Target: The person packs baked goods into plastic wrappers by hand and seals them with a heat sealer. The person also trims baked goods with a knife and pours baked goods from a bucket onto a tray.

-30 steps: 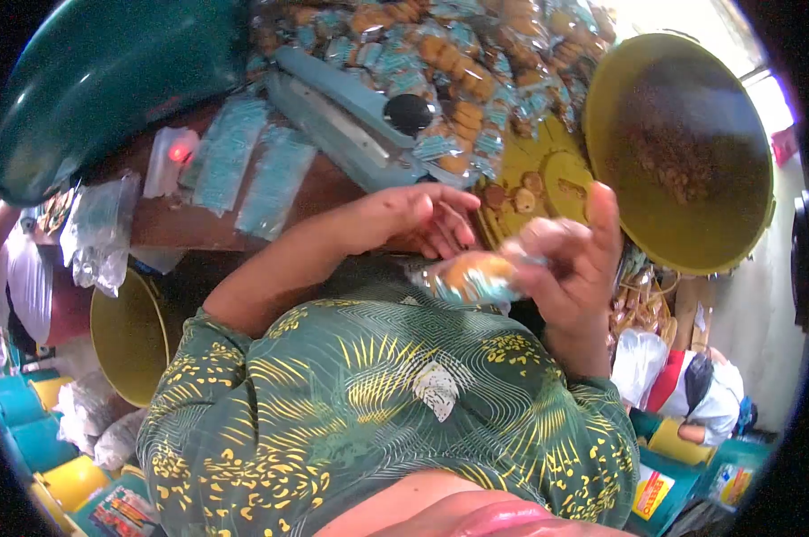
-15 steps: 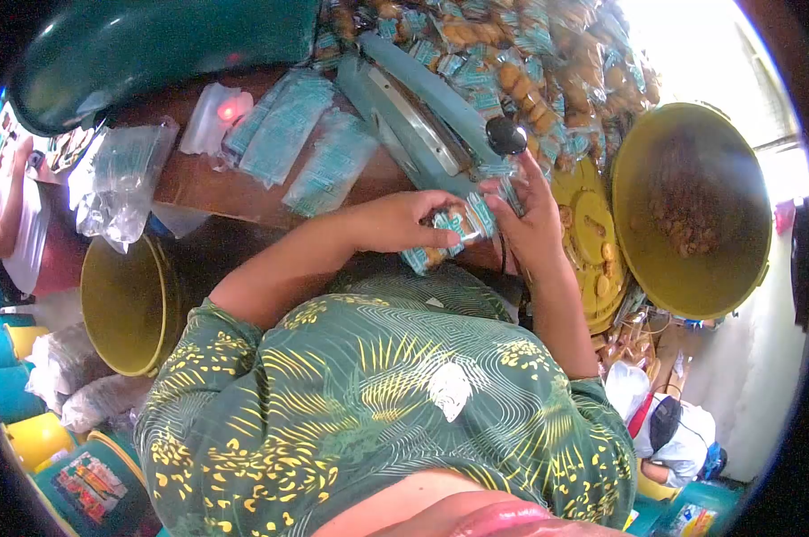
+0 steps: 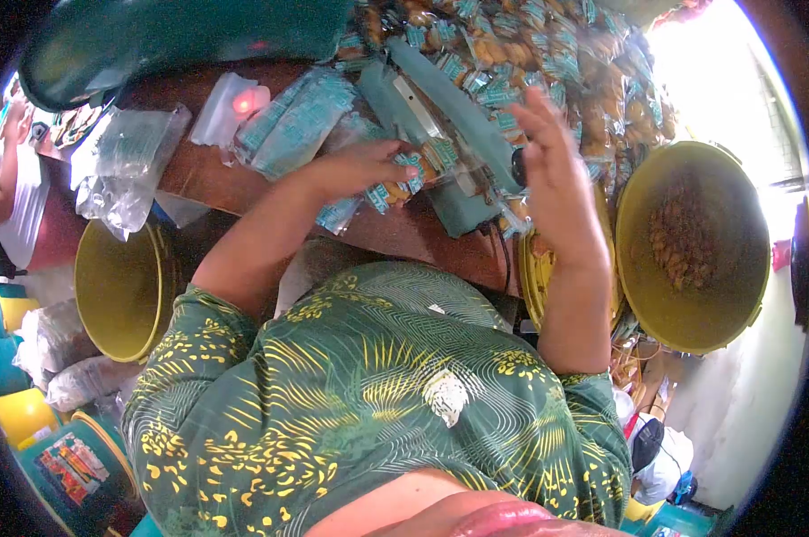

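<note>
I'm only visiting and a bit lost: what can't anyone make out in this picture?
All in the head view:
- Right hand: blurred; whether it touches the sealer is unclear.
- Packet: partly covered by the left hand.
- Yellow lid: partly behind the right forearm.
- Teal tub: cut off by the top edge.
- Wrappers: print too small to read.

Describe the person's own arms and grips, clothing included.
The arms have dark-green sleeves reaching about the elbows, printed with yellow flecks and fine pale lines. Beyond them, no watch or bracelet shows. The left grip and right grip are ungloved human hands; the right is blurred, so rings there can't be ruled out.
</note>
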Demonstrator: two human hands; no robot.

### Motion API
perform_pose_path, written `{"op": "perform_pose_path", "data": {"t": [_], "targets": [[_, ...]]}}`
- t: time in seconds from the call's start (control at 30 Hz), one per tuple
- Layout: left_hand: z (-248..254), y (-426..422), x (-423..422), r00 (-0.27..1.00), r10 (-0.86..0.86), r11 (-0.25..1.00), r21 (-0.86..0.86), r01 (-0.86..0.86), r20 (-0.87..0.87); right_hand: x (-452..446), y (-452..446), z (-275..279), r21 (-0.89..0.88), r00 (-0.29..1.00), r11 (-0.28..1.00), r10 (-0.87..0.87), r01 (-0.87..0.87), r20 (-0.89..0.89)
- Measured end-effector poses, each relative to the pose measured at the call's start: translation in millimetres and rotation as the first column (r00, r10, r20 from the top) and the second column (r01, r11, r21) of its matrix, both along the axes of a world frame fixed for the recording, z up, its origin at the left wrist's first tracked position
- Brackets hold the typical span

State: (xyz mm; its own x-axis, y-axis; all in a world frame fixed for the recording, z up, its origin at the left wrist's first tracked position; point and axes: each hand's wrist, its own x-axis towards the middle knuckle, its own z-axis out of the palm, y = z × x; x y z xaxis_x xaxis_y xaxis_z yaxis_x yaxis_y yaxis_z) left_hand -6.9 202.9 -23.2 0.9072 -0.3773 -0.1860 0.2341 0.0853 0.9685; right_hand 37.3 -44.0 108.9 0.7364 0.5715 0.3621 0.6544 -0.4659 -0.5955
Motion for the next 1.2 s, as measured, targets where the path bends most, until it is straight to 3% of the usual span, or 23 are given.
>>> {"op": "perform_pose_path", "data": {"t": [0.03, 0.13, 0.17, 0.23, 0.33, 0.43, 0.5, 0.63, 0.83, 0.9, 0.93, 1.0, 1.03, 1.07, 1.1, 1.13, 1.17, 1.2], "targets": [[2.0, 0.5, 1.0, 1.000, -0.021, 1.000, -0.017, 0.021, -0.021, -0.9, 7.7, -5.8, -0.056, 0.996, 0.997, -0.051, 0.047, -0.073], [19.9, 1.7, -2.4, 0.999, 0.015, 0.997, 0.071, -0.013, -0.034, 7.0, 15.7, -43.2, -0.335, 0.983, 0.927, -0.182, 0.169, -0.006], [11.1, 1.4, 0.3, 1.000, 0.024, 0.999, 0.031, -0.024, 0.007, 9.9, 12.5, -55.2, -0.129, 0.990, 0.983, -0.123, 0.131, 0.067], [-6.6, 0.7, 4.0, 0.995, 0.048, 0.998, -0.045, -0.044, 0.085, 8.6, 12.3, -53.2, -0.122, 0.992, 0.985, -0.115, 0.121, 0.056], [-11.7, 0.9, 4.7, 0.994, 0.089, 0.994, -0.062, -0.085, 0.067, 9.2, 11.7, -56.2, -0.120, 0.990, 0.986, -0.103, 0.114, 0.098], [5.0, 1.8, 0.4, 0.994, 0.095, 0.994, 0.067, -0.091, -0.055, 8.5, 10.4, -54.0, -0.130, 0.989, 0.985, -0.099, 0.113, 0.110], [-3.7, 2.5, 3.3, 0.994, 0.102, 0.991, 0.079, -0.105, 0.046, 7.1, 12.6, -54.0, -0.101, 0.988, 0.988, -0.109, 0.120, 0.111], [-8.9, 1.3, 2.8, 0.995, 0.088, 0.995, -0.049, -0.091, -0.049, 7.8, 11.9, -59.1, -0.103, 0.980, 0.984, -0.127, 0.143, 0.154], [11.5, -9.5, -3.7, 0.980, 0.191, 0.972, 0.133, -0.196, 0.055, 9.1, 14.0, -58.1, -0.103, 0.983, 0.987, -0.103, 0.119, 0.152], [5.1, -13.6, -0.7, 0.972, 0.187, 0.931, 0.289, -0.221, 0.142, 4.2, 15.1, -52.5, -0.120, 0.986, 0.983, -0.130, 0.142, 0.107], [4.6, -14.1, 0.0, 0.967, 0.174, 0.901, 0.367, -0.233, 0.189, 3.5, 14.6, -56.0, -0.079, 0.983, 0.993, -0.074, 0.088, 0.167], [18.3, -16.1, -19.9, 0.910, -0.082, 0.809, 0.560, -0.177, 0.406, 6.1, 8.8, -63.0, -0.001, 0.950, 1.000, -0.008, 0.009, 0.311], [34.0, -19.9, -28.6, 0.838, -0.240, 0.748, 0.643, -0.162, 0.490, -4.6, 4.0, -53.4, 0.051, 0.956, 0.998, 0.029, -0.046, 0.291], [55.4, -19.7, -35.8, 0.850, -0.448, 0.666, 0.737, 0.111, 0.277, -14.6, -4.4, -45.0, 0.080, 0.925, 0.990, 0.076, -0.114, 0.373], [86.6, -21.7, -43.4, 0.779, -0.626, 0.514, 0.770, 0.378, 0.036, -28.0, -12.1, -35.7, 0.112, 0.907, 0.990, 0.028, -0.083, 0.419], [134.3, -29.3, -50.4, 0.690, -0.703, 0.333, 0.778, 0.532, -0.171, -39.8, -22.1, -29.5, 0.142, 0.888, 0.988, -0.017, -0.054, 0.460], [126.6, -14.1, -46.6, 0.598, -0.793, 0.342, 0.727, 0.595, -0.117, -47.7, -35.6, -26.5, 0.156, 0.916, 0.986, -0.012, -0.055, 0.401], [152.3, -12.3, -41.4, 0.554, -0.819, 0.246, 0.783, 0.572, -0.147, -54.7, -48.3, -24.9, 0.172, 0.940, 0.983, -0.001, -0.061, 0.340]]}}
